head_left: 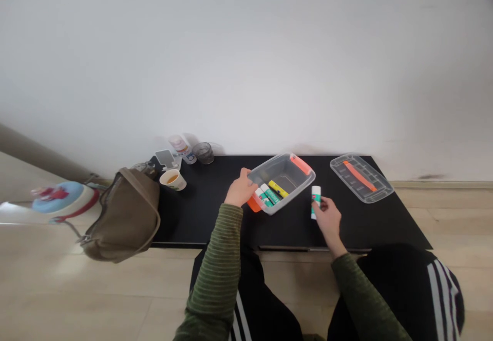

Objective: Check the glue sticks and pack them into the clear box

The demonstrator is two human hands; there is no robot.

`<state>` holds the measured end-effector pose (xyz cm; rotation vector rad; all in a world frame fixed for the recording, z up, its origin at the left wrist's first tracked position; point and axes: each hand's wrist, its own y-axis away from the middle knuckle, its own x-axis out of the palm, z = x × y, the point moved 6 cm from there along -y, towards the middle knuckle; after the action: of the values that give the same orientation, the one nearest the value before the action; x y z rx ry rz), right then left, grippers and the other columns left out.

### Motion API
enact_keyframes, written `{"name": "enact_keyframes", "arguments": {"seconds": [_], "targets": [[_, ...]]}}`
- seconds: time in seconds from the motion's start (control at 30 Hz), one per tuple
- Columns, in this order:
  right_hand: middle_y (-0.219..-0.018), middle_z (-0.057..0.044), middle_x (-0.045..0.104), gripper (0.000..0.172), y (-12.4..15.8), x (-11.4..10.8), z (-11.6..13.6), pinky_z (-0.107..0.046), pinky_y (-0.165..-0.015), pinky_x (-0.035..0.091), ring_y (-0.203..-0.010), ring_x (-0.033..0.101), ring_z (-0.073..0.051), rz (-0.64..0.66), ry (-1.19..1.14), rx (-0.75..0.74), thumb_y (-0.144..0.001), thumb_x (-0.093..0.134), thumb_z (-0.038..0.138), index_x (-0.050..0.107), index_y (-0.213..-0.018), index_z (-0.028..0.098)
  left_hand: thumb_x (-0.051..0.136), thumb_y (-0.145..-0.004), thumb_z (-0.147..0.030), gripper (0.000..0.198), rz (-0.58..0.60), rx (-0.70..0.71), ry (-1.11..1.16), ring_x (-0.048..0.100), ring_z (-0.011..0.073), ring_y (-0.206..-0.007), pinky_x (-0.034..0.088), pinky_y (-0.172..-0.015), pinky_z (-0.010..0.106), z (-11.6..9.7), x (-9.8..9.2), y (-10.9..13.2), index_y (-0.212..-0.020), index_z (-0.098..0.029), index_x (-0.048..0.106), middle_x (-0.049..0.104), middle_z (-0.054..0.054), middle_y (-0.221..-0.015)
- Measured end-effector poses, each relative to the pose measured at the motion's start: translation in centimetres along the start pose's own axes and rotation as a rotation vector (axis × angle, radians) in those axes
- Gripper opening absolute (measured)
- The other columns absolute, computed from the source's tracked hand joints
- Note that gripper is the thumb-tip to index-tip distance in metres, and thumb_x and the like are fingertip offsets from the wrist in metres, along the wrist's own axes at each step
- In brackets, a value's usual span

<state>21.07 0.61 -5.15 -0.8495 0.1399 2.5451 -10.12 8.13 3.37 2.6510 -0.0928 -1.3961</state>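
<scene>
My right hand [327, 216] holds a green and white glue stick [316, 195] upright, right of a clear plastic box [299, 189]. My left hand [241, 187] grips the box at its left end, by an orange latch [253, 203]. Two more green and white glue sticks [270, 194] and a yellow tube-shaped item [278, 189] lie inside, toward the near left end. The second orange latch [301, 164] is at the far right end. Apart from the box, its clear lid [372, 193] with an orange handle [359, 176] lies on the black table.
The black table [204, 218] stands against a white wall. At its left are a paper cup [173, 180] of amber liquid, a white bottle [183, 149], a dark glass [204, 153] and a small stand [168, 159]. A brown bag [127, 212] and a blue-lidded bottle [69, 200] sit farther left.
</scene>
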Motion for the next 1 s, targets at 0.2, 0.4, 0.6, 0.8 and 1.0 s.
{"name": "enact_keyframes", "arguments": {"seconds": [0.2, 0.4, 0.6, 0.8, 1.0], "targets": [[-0.093, -0.009, 0.069, 0.042, 0.2, -7.6, 6.2, -0.029, -0.067, 0.051, -0.073, 0.063, -0.017, -0.318, -0.313, -0.289, -0.081, 0.060, 0.043, 0.059, -0.110, 0.014, 0.057, -0.079, -0.024, 0.052, 0.083, 0.137, 0.010, 0.068, 0.0225, -0.088, 0.047, -0.076, 0.028, -2.4, 1.9, 0.4, -0.129, -0.024, 0.042, 0.070, 0.006, -0.099], [-0.077, -0.003, 0.068, 0.029, -0.9, -5.4, 13.1, -0.026, -0.062, 0.045, -0.063, 0.059, -0.014, 0.249, 0.066, -0.474, -0.078, 0.059, 0.035, 0.065, -0.101, 0.018, 0.054, -0.080, -0.022, 0.054, 0.146, 0.264, 0.006, 0.068, 0.0205, -0.084, 0.047, -0.075, 0.027, -5.2, 4.1, 1.4, -0.132, -0.024, 0.042, 0.069, 0.005, -0.101], [-0.084, -0.009, 0.073, 0.025, -0.4, -0.3, 11.7, -0.028, -0.066, 0.044, -0.079, 0.068, -0.024, 0.619, 0.663, -0.413, -0.078, 0.060, 0.038, 0.068, -0.089, 0.017, 0.050, -0.082, -0.024, 0.053, 0.143, 0.320, -0.056, 0.067, 0.0230, -0.087, 0.047, -0.076, 0.030, -6.6, 5.1, 2.2, -0.134, -0.023, 0.041, 0.069, 0.005, -0.093], [-0.102, -0.017, 0.073, 0.027, -1.5, 2.7, 8.8, -0.031, -0.070, 0.051, -0.094, 0.071, -0.030, 0.730, 0.894, -0.250, -0.077, 0.064, 0.032, 0.073, -0.096, 0.015, 0.048, -0.083, -0.022, 0.054, 0.146, 0.313, -0.060, 0.066, 0.0223, -0.091, 0.046, -0.081, 0.030, -6.6, 5.2, 2.3, -0.136, -0.022, 0.039, 0.068, 0.006, -0.098], [-0.082, -0.013, 0.075, 0.019, -1.3, 3.4, 8.2, -0.030, -0.062, 0.054, -0.071, 0.073, -0.025, 0.812, 0.922, -0.205, -0.072, 0.066, 0.018, 0.074, -0.089, 0.014, 0.047, -0.082, -0.020, 0.055, 0.152, 0.323, -0.051, 0.067, 0.0223, -0.089, 0.046, -0.080, 0.030, -6.7, 5.2, 2.3, -0.137, -0.021, 0.038, 0.068, 0.007, -0.101]]}}
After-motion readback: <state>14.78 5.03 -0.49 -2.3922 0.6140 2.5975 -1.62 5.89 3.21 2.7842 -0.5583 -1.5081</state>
